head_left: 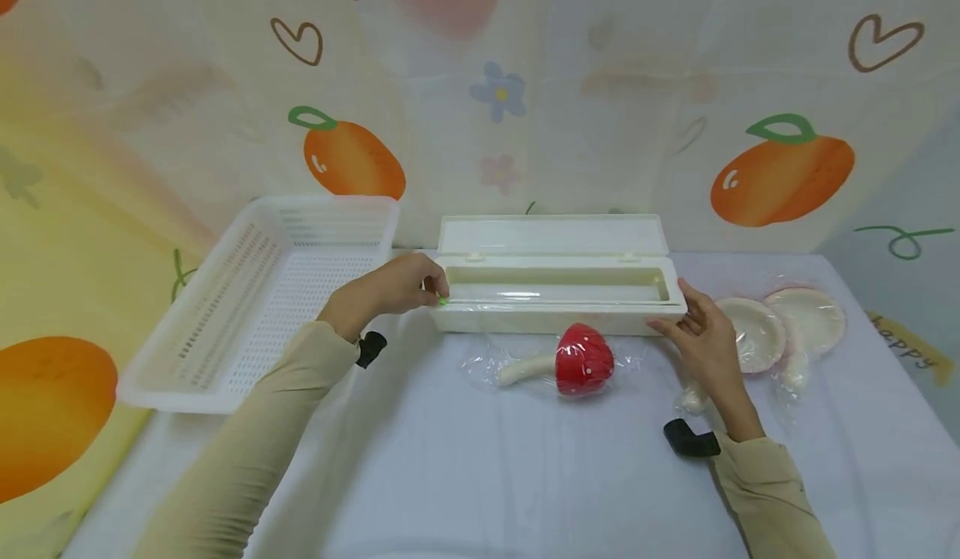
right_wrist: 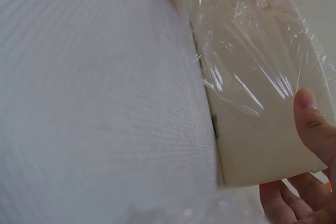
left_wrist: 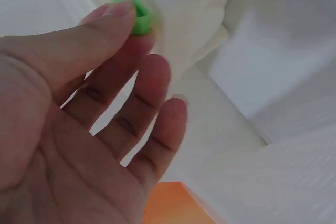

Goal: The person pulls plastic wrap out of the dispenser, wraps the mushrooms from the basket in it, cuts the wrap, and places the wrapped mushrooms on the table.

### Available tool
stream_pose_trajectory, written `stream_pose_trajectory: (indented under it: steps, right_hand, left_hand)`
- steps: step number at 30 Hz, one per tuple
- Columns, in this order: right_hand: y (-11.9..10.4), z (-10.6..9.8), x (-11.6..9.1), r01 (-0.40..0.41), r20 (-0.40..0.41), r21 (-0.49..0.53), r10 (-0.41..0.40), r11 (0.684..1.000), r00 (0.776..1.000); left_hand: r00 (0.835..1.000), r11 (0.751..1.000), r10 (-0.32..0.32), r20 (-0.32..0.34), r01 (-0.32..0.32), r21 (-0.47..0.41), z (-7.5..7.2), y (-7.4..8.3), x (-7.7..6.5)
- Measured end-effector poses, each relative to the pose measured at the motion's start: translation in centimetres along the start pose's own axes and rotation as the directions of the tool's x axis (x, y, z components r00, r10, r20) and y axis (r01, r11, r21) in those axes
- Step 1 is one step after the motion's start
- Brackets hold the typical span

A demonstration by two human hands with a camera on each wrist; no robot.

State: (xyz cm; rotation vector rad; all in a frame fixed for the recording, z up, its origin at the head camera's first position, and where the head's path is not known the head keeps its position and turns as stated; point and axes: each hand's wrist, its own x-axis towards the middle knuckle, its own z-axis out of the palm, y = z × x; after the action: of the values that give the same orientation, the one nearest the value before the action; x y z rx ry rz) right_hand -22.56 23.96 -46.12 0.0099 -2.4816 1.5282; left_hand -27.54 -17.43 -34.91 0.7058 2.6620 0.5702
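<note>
A long white cling film dispenser [head_left: 555,321] lies across the table, its hinged lid [head_left: 551,235] raised at the back. At its left end my left hand [head_left: 408,284] pinches a small green slider [left_wrist: 140,22] between thumb and forefinger; the other fingers are loosely bent in the left wrist view. My right hand [head_left: 705,338] grips the right end, with the thumb [right_wrist: 310,116] on the front face and the fingers round the end. In front lies a red-capped mushroom-shaped thing [head_left: 583,361] with a cream stem, in clear wrap.
A white perforated plastic basket [head_left: 135,388] stands to the left. Two wrapped cream pieces with round heads and handles, one nearer [head_left: 750,336] and one farther [head_left: 813,321], lie at the right, beside my right hand. A patterned cloth [head_left: 555,142] hangs behind the table.
</note>
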Motion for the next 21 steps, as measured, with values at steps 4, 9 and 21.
stream_pose_trajectory:
  steps: [4, 9, 21]
  right_hand:
    - [0.0, -0.1, -0.2, -0.022, 0.031, 0.002, 0.022, 1.000, 0.999]
    - [-0.4, -0.8, -0.3, -0.033, 0.102, -0.024, 0.036, 0.999, 0.994]
    - [-2.2, -1.1, -0.9, 0.088, 0.010, -0.264, -0.088, 0.961, 0.996]
  left_hand:
    - [1.000, 0.998, -0.004, -0.009, 0.005, 0.056, 0.2, 0.4, -0.3]
    - [0.996, 0.986, -0.060, -0.073, 0.071, 0.154, 1.1, 1.6, -0.8]
    - [0.937, 0.957, 0.055, -0.346, 0.050, 0.287, 5.1, 3.5, -0.9]
